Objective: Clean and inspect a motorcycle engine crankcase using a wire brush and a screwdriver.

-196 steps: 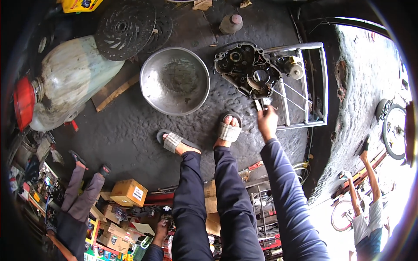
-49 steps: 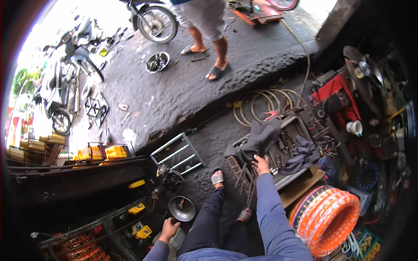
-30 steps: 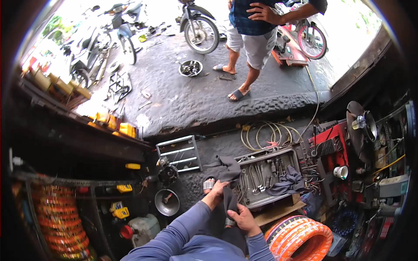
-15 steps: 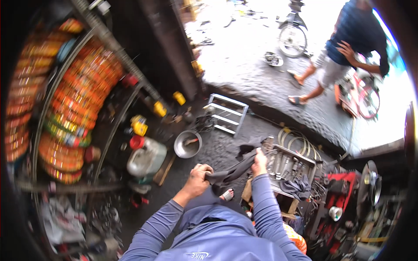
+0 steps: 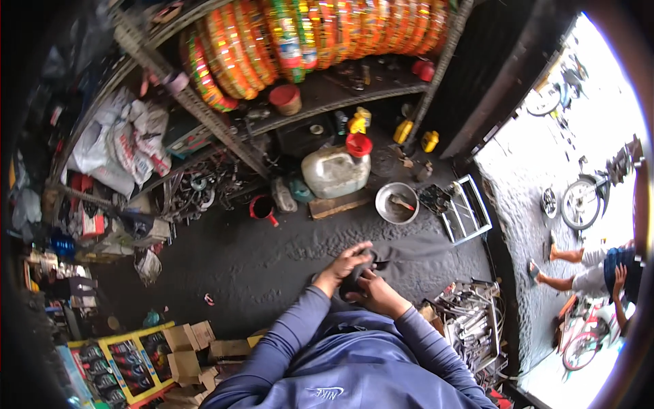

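Note:
A dark grey cloth [image 5: 351,278] is bunched between my two hands in front of my waist. My left hand [image 5: 340,267] is closed on it from the left, its fingers curled over the top. Close by, my right hand [image 5: 379,295] grips the cloth from the right and slightly nearer to me. A strip of the same dark tone stretches from my hands toward the right, blending with the floor. Folds of cloth partly hide my fingertips.
Beyond my hands, a metal bowl [image 5: 397,203] stands beside a whitish jerrycan [image 5: 335,172] with a red funnel. A metal rack [image 5: 467,209] lies farther right. Tools fill a tray [image 5: 496,300] at my right. Shelves [image 5: 340,95] hold wrapped tyres; cardboard boxes [image 5: 182,365] sit lower left.
My view has turned left, toward the shelves. My hands, earlier apart with the cloth stretched between them, have come together and the cloth is bunched.

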Tool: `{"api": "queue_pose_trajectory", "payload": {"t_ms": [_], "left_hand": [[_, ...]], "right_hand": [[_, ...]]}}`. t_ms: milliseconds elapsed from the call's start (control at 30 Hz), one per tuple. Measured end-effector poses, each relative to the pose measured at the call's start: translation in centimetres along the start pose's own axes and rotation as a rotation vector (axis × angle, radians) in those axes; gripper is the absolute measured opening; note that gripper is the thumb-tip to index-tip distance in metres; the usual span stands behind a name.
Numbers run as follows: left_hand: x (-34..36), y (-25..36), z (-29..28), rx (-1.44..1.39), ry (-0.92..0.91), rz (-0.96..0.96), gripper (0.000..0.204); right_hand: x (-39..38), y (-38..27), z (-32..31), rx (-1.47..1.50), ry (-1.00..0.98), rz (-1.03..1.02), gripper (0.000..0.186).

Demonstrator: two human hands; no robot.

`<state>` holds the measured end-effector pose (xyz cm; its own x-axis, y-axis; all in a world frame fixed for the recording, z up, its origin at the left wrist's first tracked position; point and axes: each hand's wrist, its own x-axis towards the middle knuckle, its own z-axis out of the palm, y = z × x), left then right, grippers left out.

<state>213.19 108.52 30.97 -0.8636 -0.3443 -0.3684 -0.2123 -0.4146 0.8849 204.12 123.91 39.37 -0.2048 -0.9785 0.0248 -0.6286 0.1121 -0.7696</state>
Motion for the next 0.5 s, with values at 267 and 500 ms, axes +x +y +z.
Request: {"api": "queue_pose_trajectory", "payload": {"t_ms": [267, 500], "left_hand": [[-4.5, 7.1, -8.8, 0.137, 0.433, 0.157, 0.064], [-10.7, 14.0, -22.1, 0.210, 0.623, 0.115, 0.054]], "right_hand": [[10.6, -2.4, 8.1, 0.702, 0.256, 0.354, 0.050], [18.0, -8.6, 12.5, 1.127, 0.375, 0.660, 0.045]]}}
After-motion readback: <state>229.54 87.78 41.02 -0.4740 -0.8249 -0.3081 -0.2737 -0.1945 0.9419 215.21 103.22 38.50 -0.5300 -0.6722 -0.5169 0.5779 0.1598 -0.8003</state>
